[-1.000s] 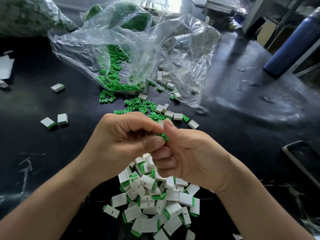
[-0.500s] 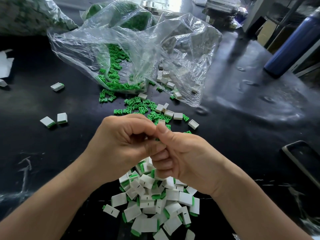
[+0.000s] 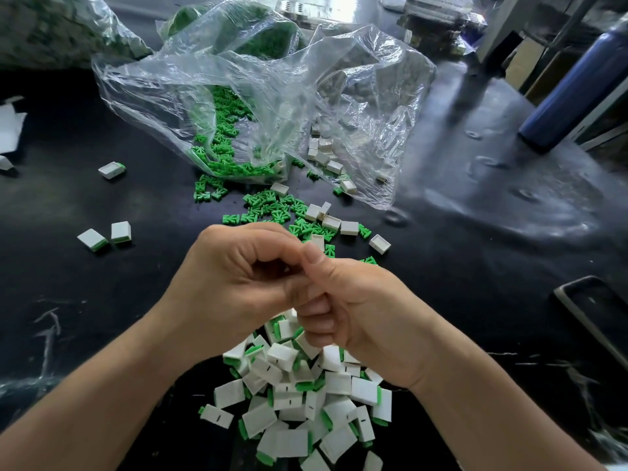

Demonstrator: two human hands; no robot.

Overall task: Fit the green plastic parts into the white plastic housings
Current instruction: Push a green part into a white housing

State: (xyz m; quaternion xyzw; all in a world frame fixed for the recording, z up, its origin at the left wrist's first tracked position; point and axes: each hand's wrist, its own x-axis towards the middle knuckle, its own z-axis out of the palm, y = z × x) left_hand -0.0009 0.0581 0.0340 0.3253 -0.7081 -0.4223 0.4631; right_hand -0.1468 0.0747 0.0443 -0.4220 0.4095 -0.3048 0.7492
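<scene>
I'm at a workshop assembly bench here: scuffed black worktop point(image 3: 475, 232), clear plastic bags point(image 3: 272, 96) spilling green parts point(image 3: 221, 147) and white housings point(image 3: 326, 154) in bulk. Heap of fitted pieces point(image 3: 299, 402) before me, metal equipment point(image 3: 435, 11) behind.

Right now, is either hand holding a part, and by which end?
Cannot tell. The left hand and right hand are curled with fingertips pressed together; anything pinched between them is hidden.

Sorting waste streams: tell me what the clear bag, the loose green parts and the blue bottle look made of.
The clear bag looks like thin plastic film, glossy: it is crinkled and see-through. The green parts look like moulded plastic, matte: identical shapes, even colour. The blue bottle is likely coated metal, possibly plastic: smooth satin surface with a soft highlight.
</scene>
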